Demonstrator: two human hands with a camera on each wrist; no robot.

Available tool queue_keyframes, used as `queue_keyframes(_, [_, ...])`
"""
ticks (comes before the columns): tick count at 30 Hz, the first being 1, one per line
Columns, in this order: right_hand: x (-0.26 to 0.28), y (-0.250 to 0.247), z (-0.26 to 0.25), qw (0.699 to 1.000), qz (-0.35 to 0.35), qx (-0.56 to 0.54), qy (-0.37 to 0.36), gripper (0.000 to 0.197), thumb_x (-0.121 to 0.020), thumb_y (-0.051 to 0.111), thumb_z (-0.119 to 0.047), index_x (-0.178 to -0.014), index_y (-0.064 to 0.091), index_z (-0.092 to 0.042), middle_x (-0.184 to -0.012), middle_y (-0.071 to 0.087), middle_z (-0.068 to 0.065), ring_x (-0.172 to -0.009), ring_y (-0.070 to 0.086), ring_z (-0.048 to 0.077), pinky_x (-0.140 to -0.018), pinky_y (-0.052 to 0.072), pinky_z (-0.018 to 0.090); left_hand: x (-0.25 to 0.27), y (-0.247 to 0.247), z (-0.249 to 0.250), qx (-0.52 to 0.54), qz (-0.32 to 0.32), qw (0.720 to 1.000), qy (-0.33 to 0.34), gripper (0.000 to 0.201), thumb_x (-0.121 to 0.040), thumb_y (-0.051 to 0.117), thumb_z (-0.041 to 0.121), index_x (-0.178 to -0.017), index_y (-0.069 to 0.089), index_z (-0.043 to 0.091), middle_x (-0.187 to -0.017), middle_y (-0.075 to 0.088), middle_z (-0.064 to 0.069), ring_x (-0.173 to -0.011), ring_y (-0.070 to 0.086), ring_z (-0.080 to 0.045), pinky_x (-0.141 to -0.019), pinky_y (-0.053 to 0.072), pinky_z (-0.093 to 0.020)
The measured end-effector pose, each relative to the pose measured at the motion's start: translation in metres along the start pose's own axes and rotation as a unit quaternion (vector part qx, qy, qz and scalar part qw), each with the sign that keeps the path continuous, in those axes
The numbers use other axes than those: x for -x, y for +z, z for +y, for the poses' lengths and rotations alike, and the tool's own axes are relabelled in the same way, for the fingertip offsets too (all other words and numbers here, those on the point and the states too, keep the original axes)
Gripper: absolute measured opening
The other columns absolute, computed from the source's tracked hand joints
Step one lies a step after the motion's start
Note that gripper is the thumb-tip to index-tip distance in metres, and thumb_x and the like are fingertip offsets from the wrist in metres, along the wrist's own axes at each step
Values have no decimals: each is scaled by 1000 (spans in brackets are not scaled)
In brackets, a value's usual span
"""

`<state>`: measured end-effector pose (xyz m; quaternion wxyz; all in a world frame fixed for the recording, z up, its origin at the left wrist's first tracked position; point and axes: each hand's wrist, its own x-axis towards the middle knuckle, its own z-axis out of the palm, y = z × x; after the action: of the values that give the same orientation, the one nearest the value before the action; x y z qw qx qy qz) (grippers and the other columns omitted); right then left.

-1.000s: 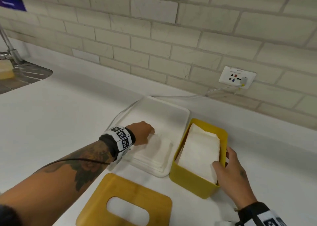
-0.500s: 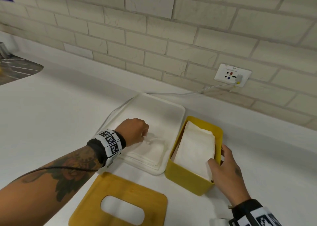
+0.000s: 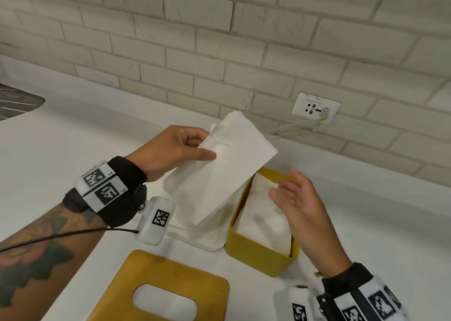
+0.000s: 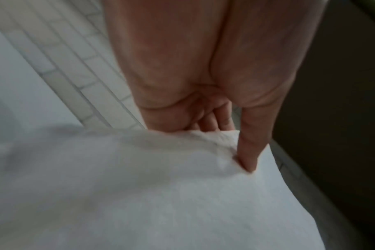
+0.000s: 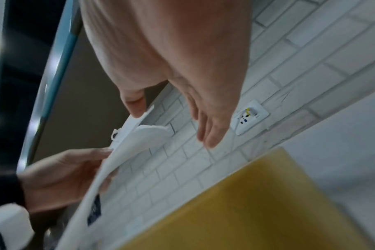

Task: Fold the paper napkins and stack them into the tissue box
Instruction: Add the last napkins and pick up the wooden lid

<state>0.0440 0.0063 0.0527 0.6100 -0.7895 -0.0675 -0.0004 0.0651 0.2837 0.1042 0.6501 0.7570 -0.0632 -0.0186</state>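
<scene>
Raised napkin (image 3: 219,172) hides most of the white tray (image 3: 210,244) and the left hand's (image 3: 168,150) fingertips. Wooden lid (image 3: 170,279) cut off by bottom edge. Left wrist view blurred; napkin texture unreadable.

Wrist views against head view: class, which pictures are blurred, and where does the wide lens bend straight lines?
Head view: sharp, brick courses bow. Left wrist view: soft, the napkin smeared. Right wrist view: motion blur on the yellow tissue box; the right hand looms large.

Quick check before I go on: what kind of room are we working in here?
Most likely a kitchen: a white counter runs under a pale brick-tile wall, a metal sink drainer shows at far left, and a wall socket with a cable plugged in sits above the counter.
</scene>
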Motion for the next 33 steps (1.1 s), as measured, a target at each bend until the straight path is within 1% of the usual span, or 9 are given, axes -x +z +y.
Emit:
queue_keyframes(4, [0, 12, -24, 988, -73, -132, 3, 54, -82, 69, -38, -132, 55, -25, -116, 75, -2, -111, 70, 13, -89, 58, 31, -2, 41, 6, 98, 31, 995, 12, 19, -86, 73, 1, -105, 71, 3, -102, 77, -13, -86, 75, -23, -75, 62, -28])
queue_keyframes(7, [-1, 16, -24, 993, -30, -111, 11, 26, -98, 62, -27, -125, 62, -25, -114, 76, -7, -108, 71, 14, -91, 58, 37, -9, 72, -3, 103, 89, 991, 11, 16, -88, 75, 4, -104, 73, 6, -105, 76, -16, -94, 74, -32, -84, 62, -38])
queue_keyframes(10, [-9, 13, -10, 997, 10, -59, 41, 21, -105, 53, -26, -122, 65, -29, -114, 74, -10, -108, 70, 12, -96, 55, 41, -19, 99, -19, 92, 91, 992, -12, 15, -94, 71, 10, -107, 74, 5, -106, 77, -15, -99, 73, -35, -92, 60, -47])
queue_keyframes(15, [-25, -5, 10, 992, 89, 34, 83, 16, -100, 54, -13, -110, 65, -20, -107, 72, -2, -92, 68, 13, -71, 51, 27, -24, 114, -41, 8, 29, 997, -68, 13, -98, 65, 15, -102, 69, 4, -80, 69, 1, -77, 65, -19, -73, 53, -26])
queue_keyframes(19, [-29, -15, 22, 981, 112, 130, 88, 33, -96, 62, -17, -124, 50, -28, -99, 66, -2, -84, 61, 5, -62, 42, 17, -26, 108, -54, -114, 26, 990, -81, 57, -89, 75, 10, -138, 50, 26, -100, 67, 3, -94, 67, -17, -84, 57, -27])
queue_keyframes(22, [-29, -16, 27, 968, 111, 214, 64, 44, -96, 63, -19, -134, 43, -28, -88, 67, 1, -82, 63, 14, -70, 50, 27, -34, 109, -55, -218, 49, 974, -36, 54, -90, 75, 13, -137, 52, 26, -102, 62, 10, -83, 58, -3, -65, 42, -9])
queue_keyframes(24, [-29, -15, 30, 953, 104, 276, 63, 46, -96, 62, -21, -137, 41, -28, -89, 68, -1, -88, 63, 19, -82, 52, 37, -39, 111, -53, -248, 46, 967, -24, 52, -91, 73, 10, -137, 54, 22, -107, 59, 6, -82, 55, -5, -61, 39, -8])
queue_keyframes(29, [-27, -14, 34, 930, 92, 347, 74, 42, -96, 61, -24, -135, 44, -27, -95, 65, -5, -97, 60, 22, -96, 47, 43, -44, 120, -53, -347, 14, 938, -3, 47, -94, 66, 5, -138, 55, 17, -129, 58, -6, -115, 57, -24, -93, 47, -27])
queue_keyframes(33, [-29, -12, 39, 914, 83, 393, 60, 37, -97, 58, -24, -131, 46, -29, -95, 63, -7, -103, 59, 21, -99, 39, 39, -46, 124, -53, -403, -11, 915, 10, 43, -97, 56, -2, -137, 56, 13, -129, 56, -10, -115, 58, -31, -96, 48, -33])
